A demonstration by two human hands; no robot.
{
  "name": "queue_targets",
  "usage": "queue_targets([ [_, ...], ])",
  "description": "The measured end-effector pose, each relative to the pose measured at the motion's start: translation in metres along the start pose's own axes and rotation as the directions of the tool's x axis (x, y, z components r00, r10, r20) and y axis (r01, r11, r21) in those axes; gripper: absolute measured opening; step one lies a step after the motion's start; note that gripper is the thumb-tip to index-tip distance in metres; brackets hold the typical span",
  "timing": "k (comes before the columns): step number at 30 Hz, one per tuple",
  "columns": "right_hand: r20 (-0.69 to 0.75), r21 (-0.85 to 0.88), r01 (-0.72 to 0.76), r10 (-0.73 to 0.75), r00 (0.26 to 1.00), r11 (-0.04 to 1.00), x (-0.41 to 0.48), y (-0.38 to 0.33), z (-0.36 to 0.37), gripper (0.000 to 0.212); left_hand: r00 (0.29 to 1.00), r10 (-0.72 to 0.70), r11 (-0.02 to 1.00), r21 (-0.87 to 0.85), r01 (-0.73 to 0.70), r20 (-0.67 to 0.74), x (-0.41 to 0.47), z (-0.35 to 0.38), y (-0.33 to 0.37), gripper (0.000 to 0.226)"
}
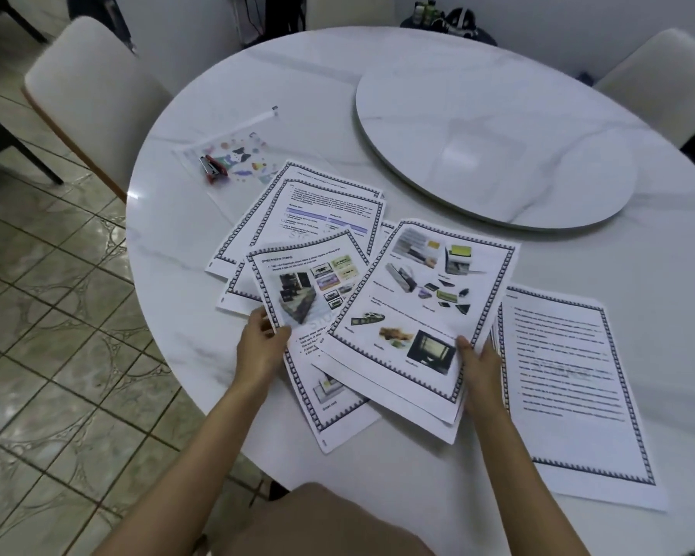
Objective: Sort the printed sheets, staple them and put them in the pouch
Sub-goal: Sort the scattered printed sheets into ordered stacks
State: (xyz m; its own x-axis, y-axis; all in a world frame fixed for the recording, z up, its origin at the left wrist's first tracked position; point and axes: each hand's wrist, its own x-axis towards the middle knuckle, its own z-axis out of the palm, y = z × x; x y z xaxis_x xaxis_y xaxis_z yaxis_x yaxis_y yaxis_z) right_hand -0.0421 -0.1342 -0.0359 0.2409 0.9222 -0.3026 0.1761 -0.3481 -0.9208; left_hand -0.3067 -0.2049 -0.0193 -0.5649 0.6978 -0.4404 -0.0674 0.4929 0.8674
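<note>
Several printed sheets with zigzag borders lie fanned over the near part of the round white table point(185, 250). My left hand point(262, 342) pinches the left edge of a picture sheet point(309, 282) showing tapes. My right hand point(480, 361) grips the lower right corner of a small stack topped by a picture sheet point(418, 302). A text-only sheet point(570, 379) lies flat to the right. More sheets point(318, 202) rest behind. A clear pouch point(237, 154) with colourful prints lies at the back left, with a red stapler point(213, 168) on it.
A round lazy Susan point(494, 150) sits on the table's middle, behind the sheets. White chairs point(93, 98) stand at the left, back and right. Tiled floor lies to the left. Dark objects sit by the wall at the back.
</note>
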Motion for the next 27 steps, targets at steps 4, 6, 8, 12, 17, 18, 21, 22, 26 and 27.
queue_targets([
  [4,0.027,-0.028,0.028,-0.027,0.999,0.999,0.001,0.001,-0.005,0.032,0.991,0.134,0.982,0.138,-0.129,-0.025,-0.017,0.015,-0.006,0.047],
  [6,0.023,-0.031,0.019,-0.018,1.0,0.999,0.003,0.0,-0.008,0.033,0.975,0.214,0.967,0.154,-0.203,-0.06,-0.023,0.02,-0.006,0.043],
  [8,0.011,-0.035,0.022,-0.022,1.0,0.999,0.007,-0.002,-0.012,0.034,0.955,0.273,0.955,0.149,-0.255,-0.117,-0.025,0.023,-0.004,0.036],
  [12,-0.024,-0.087,0.07,-0.072,0.997,0.994,0.017,-0.013,-0.029,0.033,0.898,0.362,0.932,0.111,-0.344,-0.25,-0.023,0.012,-0.002,0.02],
  [17,-0.091,-0.115,0.107,-0.118,0.989,0.988,0.036,-0.025,-0.055,0.059,0.827,0.48,0.875,0.086,-0.477,-0.294,-0.012,-0.033,0.008,0.016],
  [18,-0.116,-0.117,0.106,-0.12,0.986,0.987,0.038,-0.028,-0.058,0.053,0.815,0.489,0.867,0.064,-0.495,-0.311,-0.009,-0.043,0.011,0.017],
  [21,-0.213,-0.099,0.112,-0.131,0.968,0.989,0.043,-0.037,-0.065,0.03,0.805,0.465,0.858,-0.038,-0.513,-0.367,-0.004,-0.065,0.02,0.013],
  [22,-0.231,-0.082,0.119,-0.135,0.964,0.99,0.045,-0.039,-0.065,0.028,0.809,0.448,0.857,-0.076,-0.51,-0.38,-0.003,-0.07,0.024,0.011],
  [26,-0.218,-0.033,0.132,-0.136,0.966,0.991,0.046,-0.04,-0.056,0.034,0.839,0.398,0.847,-0.201,-0.491,-0.371,0.0,-0.083,0.035,0.013],
  [27,-0.192,-0.021,0.133,-0.135,0.972,0.991,0.044,-0.041,-0.052,0.034,0.849,0.393,0.845,-0.226,-0.485,-0.355,0.0,-0.083,0.037,0.017],
])
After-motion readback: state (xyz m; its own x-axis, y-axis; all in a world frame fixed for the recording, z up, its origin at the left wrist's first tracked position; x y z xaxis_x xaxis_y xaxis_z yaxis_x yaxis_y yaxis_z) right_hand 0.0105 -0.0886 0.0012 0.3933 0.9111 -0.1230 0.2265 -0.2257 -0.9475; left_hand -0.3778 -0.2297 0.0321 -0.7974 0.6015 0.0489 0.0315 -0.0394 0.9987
